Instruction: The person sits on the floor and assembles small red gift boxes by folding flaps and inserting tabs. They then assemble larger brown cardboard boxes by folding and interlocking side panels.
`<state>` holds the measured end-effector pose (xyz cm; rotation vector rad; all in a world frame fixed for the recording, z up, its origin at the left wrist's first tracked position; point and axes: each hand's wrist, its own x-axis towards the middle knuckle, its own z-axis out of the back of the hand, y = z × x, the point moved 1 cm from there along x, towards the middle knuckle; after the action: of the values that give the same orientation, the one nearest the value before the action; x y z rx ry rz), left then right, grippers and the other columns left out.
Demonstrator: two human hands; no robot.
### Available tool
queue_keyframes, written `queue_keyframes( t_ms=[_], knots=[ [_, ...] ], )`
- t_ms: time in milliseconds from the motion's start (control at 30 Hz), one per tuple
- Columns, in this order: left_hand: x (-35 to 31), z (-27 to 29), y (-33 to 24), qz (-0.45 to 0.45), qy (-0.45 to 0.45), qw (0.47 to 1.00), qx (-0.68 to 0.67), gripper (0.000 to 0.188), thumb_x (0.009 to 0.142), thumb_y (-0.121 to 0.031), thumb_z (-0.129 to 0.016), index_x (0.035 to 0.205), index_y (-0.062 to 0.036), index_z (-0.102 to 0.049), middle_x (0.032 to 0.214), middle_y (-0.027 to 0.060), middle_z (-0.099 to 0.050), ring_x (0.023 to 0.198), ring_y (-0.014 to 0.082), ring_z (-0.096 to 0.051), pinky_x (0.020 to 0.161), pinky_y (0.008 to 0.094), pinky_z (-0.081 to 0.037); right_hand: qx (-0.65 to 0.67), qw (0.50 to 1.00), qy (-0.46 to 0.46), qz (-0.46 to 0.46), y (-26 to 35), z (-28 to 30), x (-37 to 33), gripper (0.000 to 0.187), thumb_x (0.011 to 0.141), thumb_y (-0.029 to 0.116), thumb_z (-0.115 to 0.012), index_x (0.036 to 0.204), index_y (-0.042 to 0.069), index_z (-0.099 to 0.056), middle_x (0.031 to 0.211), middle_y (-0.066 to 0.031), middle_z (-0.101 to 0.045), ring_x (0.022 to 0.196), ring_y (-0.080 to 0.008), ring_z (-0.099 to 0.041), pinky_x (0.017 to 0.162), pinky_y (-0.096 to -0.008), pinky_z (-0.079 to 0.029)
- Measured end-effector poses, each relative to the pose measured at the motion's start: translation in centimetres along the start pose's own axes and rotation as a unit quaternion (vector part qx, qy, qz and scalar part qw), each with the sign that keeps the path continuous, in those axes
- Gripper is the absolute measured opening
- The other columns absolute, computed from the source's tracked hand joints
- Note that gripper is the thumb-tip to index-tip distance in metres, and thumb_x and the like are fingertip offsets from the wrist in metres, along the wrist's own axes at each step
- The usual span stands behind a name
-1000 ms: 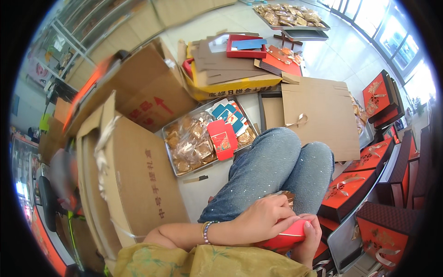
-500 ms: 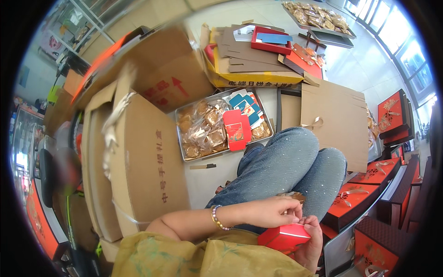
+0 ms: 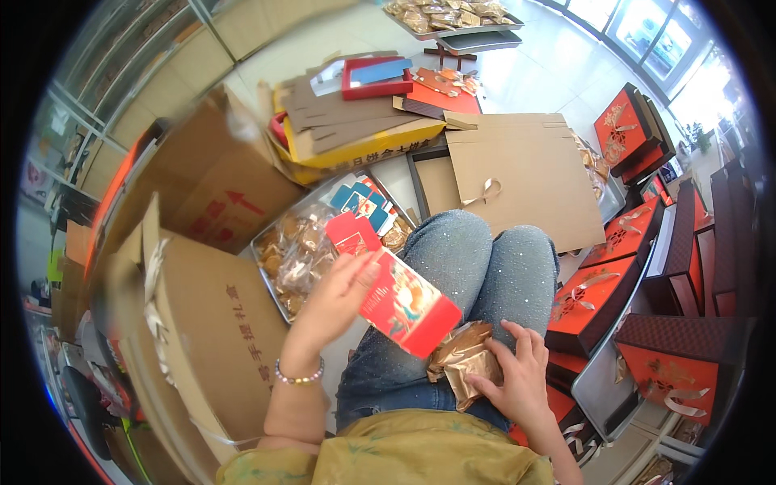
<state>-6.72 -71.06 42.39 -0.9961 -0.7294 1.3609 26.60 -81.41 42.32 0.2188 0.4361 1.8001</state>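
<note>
- Carton, red with a printed face, tilts over the lap in our left hand; our fingers grasp its upper left end. Its lower right end lies just beside the foil packet, and we cannot tell whether they touch.
- The foil packet, gold and crumpled, sits on the lap of our blue jeans. Our right hand meets it from the right, fingers loosely spread, thumb lying against the foil without clenching.
- We judge the carton light and fairly stiff along its folds, though its broad panels would probably bow or dent under a hard pinch. Its smooth face may slide a little. We would hold it by opposite side panels, near the edges.
- We expect the packet to feel slick and crinkly outside, with something firmer within; the contents are hidden and could be fragile. We would cup its body from both sides and spare the loose foil edges, which might tear.
- Near our left hand, a metal tray bears wrapped packets and a red card piece.
</note>
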Motion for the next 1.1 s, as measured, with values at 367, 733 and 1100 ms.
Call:
queue_keyframes(
  t_ms=[367, 733, 1100],
  knots=[
    [1.3, -0.5, 4.3, 0.239, -0.056, 0.905, -0.347, 0.05, 0.114, -0.051, -0.053, 0.11, -0.0043, -0.07, 0.086, 0.0035, -0.073, 0.067, 0.0097, -0.061, 0.059, 0.0251, -0.049, 0.207, 0.963, 0.172, -0.037, 1.0, 0.9, -1.5, 0.093, 0.066, 0.048, -0.1, 0.135, 0.003, -0.056, 0.134, -0.021, -0.057, 0.126, -0.0426, -0.058, 0.105, -0.0505, -0.05],
    [1.5, -3.4, 2.8, 0.224, 0.0, 0.906, -0.36, 0.048, 0.114, -0.051, -0.053, 0.113, -0.0062, -0.07, 0.083, 0.0019, -0.072, 0.063, 0.0091, -0.063, 0.055, 0.0244, -0.05, 0.374, 0.926, -0.044, -0.001, 0.4, 3.2, 3.2, 0.096, 0.073, 0.014, -0.098, 0.147, 0.003, -0.036, 0.135, -0.02, -0.055, 0.126, -0.0307, -0.062, 0.107, -0.0405, -0.051],
    [1.6, -5.7, 1.5, 0.176, 0.051, 0.927, -0.328, 0.051, 0.117, -0.048, -0.045, 0.114, -0.0053, -0.073, 0.09, 0.0018, -0.075, 0.072, 0.0083, -0.066, 0.064, 0.0231, -0.052, 0.346, 0.93, -0.054, 0.116, 0.6, 4.0, 5.4, 0.078, 0.072, 0.019, -0.094, 0.139, -0.001, -0.059, 0.133, -0.0189, -0.055, 0.127, -0.0317, -0.058, 0.111, -0.0413, -0.046]
  ],
)
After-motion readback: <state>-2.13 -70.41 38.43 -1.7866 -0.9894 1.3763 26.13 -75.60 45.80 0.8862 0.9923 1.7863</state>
